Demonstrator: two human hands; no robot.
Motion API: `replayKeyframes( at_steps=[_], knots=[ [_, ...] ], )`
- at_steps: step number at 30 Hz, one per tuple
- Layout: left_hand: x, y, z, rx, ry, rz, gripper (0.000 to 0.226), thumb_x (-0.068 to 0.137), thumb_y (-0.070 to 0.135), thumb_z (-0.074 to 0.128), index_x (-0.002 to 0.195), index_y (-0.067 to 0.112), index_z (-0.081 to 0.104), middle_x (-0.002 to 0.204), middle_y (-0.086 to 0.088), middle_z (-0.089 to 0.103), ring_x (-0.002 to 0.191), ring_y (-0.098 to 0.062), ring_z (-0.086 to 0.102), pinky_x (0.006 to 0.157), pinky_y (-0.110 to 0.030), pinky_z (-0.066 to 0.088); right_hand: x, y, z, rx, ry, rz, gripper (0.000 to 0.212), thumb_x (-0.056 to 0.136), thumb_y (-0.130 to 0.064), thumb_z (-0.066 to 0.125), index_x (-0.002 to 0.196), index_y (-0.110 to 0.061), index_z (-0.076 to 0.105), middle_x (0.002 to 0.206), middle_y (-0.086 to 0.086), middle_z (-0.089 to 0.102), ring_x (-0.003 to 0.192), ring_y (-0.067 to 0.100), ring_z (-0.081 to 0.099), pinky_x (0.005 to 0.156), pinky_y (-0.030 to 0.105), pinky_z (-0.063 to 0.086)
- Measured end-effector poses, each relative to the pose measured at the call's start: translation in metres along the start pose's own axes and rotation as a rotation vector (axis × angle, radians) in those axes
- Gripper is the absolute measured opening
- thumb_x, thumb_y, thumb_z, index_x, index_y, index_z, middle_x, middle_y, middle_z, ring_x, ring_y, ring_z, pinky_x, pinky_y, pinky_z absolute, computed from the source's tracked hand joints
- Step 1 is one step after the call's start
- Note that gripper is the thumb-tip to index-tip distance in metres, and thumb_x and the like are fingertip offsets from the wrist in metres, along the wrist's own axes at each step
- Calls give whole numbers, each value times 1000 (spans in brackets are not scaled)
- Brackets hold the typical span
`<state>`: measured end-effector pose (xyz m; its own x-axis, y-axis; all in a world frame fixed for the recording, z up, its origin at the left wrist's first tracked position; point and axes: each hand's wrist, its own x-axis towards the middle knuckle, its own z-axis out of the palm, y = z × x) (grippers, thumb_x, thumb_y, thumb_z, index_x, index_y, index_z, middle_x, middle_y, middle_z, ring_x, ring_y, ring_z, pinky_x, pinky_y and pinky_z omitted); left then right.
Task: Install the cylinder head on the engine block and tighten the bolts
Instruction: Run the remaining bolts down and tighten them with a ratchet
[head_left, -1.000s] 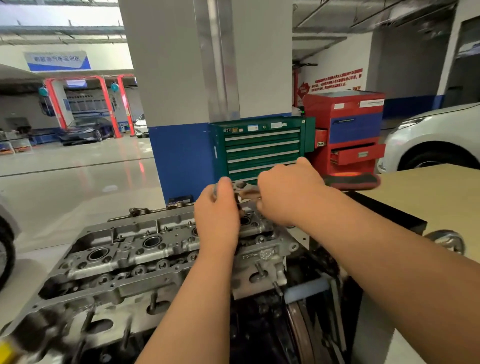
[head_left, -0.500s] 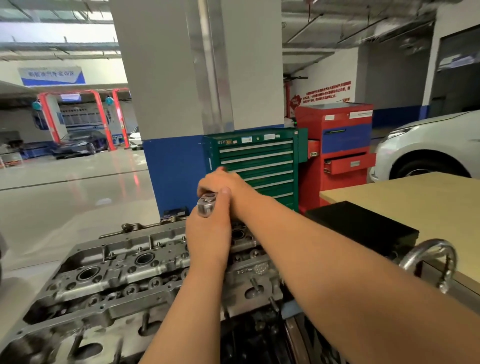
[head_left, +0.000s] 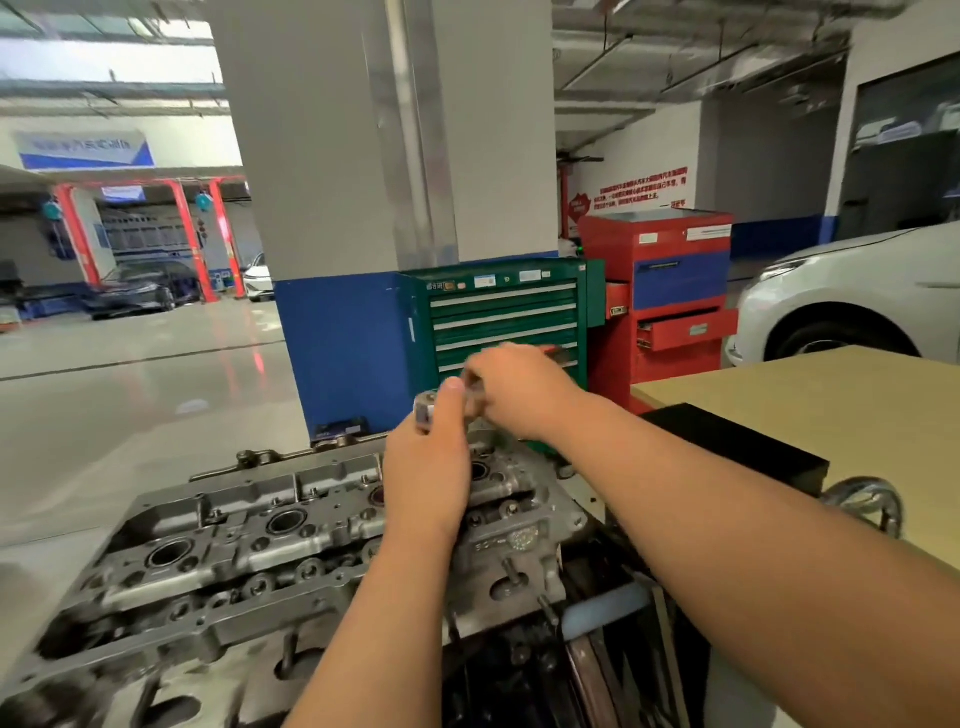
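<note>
The grey cylinder head (head_left: 249, 551) lies on the engine block, running from the lower left to the centre, with several round bores on top. My left hand (head_left: 428, 467) is over its far right end and grips the silver head of a ratchet wrench (head_left: 427, 408), thumb on top. My right hand (head_left: 519, 389) is just behind it, blurred, and holds the wrench's handle, whose red grip shows past my fingers. The bolt under the tool is hidden by my hands.
A green tool cabinet (head_left: 506, 317) and a red one (head_left: 670, 291) stand behind the engine, against a blue and grey pillar (head_left: 343, 358). A tan worktop (head_left: 831, 415) with a black box (head_left: 737, 452) is to the right. A white car (head_left: 852, 296) is parked beyond.
My right hand has swung the wrench handle from the right over to the left and back towards the right. My left hand has stayed on the ratchet head. The camera has tilted up slightly.
</note>
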<state>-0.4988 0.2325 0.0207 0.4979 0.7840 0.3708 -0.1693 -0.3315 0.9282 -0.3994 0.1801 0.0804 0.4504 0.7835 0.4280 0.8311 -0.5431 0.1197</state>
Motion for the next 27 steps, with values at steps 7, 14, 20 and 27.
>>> replayKeyframes(
  at_steps=[7, 14, 20, 27],
  knots=[
    [-7, 3, -5, -72, -38, -25, 42, 62, 64, 52, 52, 23, 45, 51, 3, 43, 52, -18, 36, 56, -33, 31, 13, -9, -6, -107, -32, -129, 12, 87, -24, 54, 96, -24, 61, 93, -3, 58, 102, 21, 51, 90, 41, 33],
    [-1, -2, -5, -195, 9, -165, 54, 71, 66, 31, 61, 21, 59, 50, -2, 59, 45, -18, 49, 57, -36, 39, -111, -12, -25, -284, 163, -16, 35, 82, -42, 59, 105, -19, 46, 89, 6, 56, 81, 29, 54, 66, 38, 24],
    [2, -3, 1, 80, 69, 25, 61, 90, 62, 26, 65, 12, 51, 61, -4, 57, 58, -20, 49, 53, -33, 31, -3, -8, -11, 13, -71, 77, 11, 87, -15, 55, 97, -15, 60, 90, 1, 60, 83, 23, 58, 71, 37, 48],
    [-9, -3, 0, 86, 92, 80, 48, 85, 56, 37, 60, 16, 43, 53, -2, 45, 54, -19, 38, 52, -35, 30, -10, -8, -21, -110, -63, -31, 3, 89, -23, 53, 92, -24, 53, 84, -3, 54, 96, 23, 55, 83, 39, 33]
  ],
)
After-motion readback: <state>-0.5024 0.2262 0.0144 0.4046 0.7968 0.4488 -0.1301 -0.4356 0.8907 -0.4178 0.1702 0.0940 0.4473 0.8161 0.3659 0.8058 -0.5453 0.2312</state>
